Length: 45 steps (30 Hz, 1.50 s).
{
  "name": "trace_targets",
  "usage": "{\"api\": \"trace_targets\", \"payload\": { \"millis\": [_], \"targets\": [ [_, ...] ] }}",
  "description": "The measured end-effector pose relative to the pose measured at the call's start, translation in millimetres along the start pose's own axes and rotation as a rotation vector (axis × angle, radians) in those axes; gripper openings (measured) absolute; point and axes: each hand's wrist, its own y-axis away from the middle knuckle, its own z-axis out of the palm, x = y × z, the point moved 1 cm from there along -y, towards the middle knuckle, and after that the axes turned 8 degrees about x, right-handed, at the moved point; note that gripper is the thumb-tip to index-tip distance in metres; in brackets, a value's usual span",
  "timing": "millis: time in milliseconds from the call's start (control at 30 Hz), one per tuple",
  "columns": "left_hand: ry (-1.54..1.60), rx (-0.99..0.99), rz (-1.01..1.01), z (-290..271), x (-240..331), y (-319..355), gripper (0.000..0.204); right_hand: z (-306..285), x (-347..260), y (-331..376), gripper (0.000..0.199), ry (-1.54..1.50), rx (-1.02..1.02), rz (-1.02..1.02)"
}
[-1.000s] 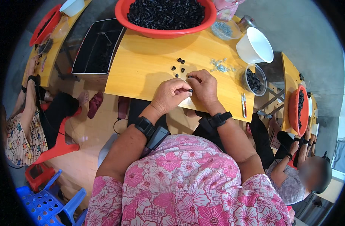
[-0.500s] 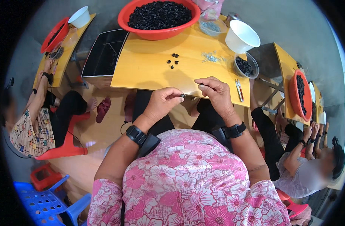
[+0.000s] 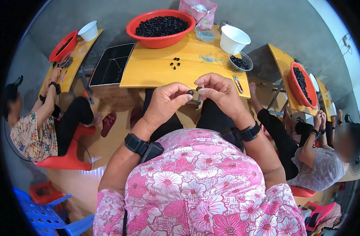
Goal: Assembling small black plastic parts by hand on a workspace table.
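Observation:
My left hand [image 3: 169,103] pinches a small round black part [image 3: 190,93] between thumb and forefinger. Close by, my right hand [image 3: 220,92] grips another small black piece [image 3: 199,89] at its fingertips. The two pieces are almost touching, just off the table's front edge and above my lap. Several loose black parts [image 3: 174,63] lie in a little cluster on the yellow table [image 3: 148,74]. Further right is a scatter of small silvery metal pieces [image 3: 209,58]. Red-handled thread snips [image 3: 237,84] rest near the right edge.
A red basin [image 3: 156,42] heaped with black parts stands at the back. Beside it are a clear tub [image 3: 206,35] of metal pieces, a white bucket [image 3: 234,40] and a clear bowl [image 3: 242,67] of black parts. Co-workers sit at tables left and right. A blue chair [image 3: 42,220] is lower left.
My hands have come closer together, bringing the two black pieces almost into contact. The view has shifted, so the table sits higher in the picture. The loose parts stay put.

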Motion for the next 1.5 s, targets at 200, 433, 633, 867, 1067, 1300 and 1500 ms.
{"api": "trace_targets", "payload": {
  "millis": [200,433,633,867,1067,1300,1500],
  "targets": [
    [0.018,-0.03,0.063,1,23,6,0.007,-5,-22,20,0.013,0.084,0.054,-0.037],
    [-0.072,-0.084,0.153,8,42,12,0.009,-6,-28,29,0.012,0.071,0.026,-0.068],
    [-0.118,-0.078,0.165,11,41,13,0.009,-5,-26,31,0.012,0.095,0.009,-0.129],
    [-0.155,-0.086,0.164,12,39,12,0.009,-8,-25,33,0.014,0.114,0.003,-0.152],
    [-0.172,-0.091,0.181,14,38,10,0.008,-8,-27,34,0.014,0.186,0.01,-0.23],
    [-0.182,-0.076,0.156,16,40,9,0.011,-8,-26,33,0.013,0.184,0.019,-0.222],
    [-0.216,-0.057,0.183,18,42,10,0.012,-3,-33,34,0.016,0.381,0.02,-0.369]
  ]
}}
